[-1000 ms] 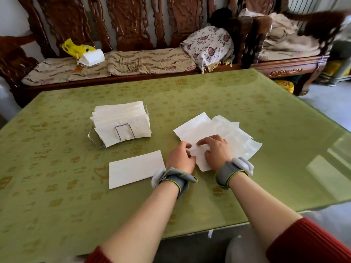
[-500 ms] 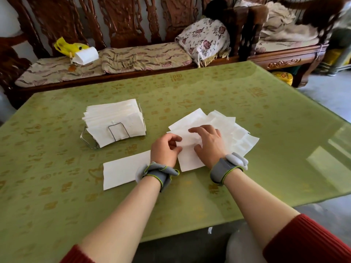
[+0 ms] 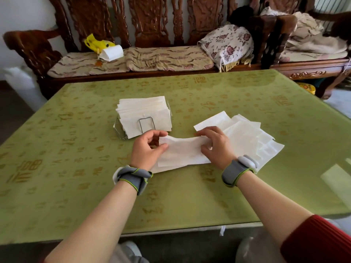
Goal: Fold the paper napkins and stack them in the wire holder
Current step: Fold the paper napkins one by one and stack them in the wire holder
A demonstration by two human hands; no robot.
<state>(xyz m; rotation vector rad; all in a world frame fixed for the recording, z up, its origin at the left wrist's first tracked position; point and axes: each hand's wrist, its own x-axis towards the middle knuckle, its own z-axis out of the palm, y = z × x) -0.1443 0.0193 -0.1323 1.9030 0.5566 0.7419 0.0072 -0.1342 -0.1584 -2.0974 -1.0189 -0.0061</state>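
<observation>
Pinching ends of one napkin [image 3: 182, 152], left hand [image 3: 145, 150], right hand [image 3: 215, 147]; wire holder [image 3: 145, 117] behind, loose pile [image 3: 254, 137] rightward.

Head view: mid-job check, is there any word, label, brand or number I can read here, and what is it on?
"福": large gold character on the green tablecloth, repeated toward its left and right edges.
Smaller gold characters on the tablecloth: too stylised to read.
Yellow container on the floor: print too blurred to read.
Napkins, wire holder, wristbands: no text.
</observation>
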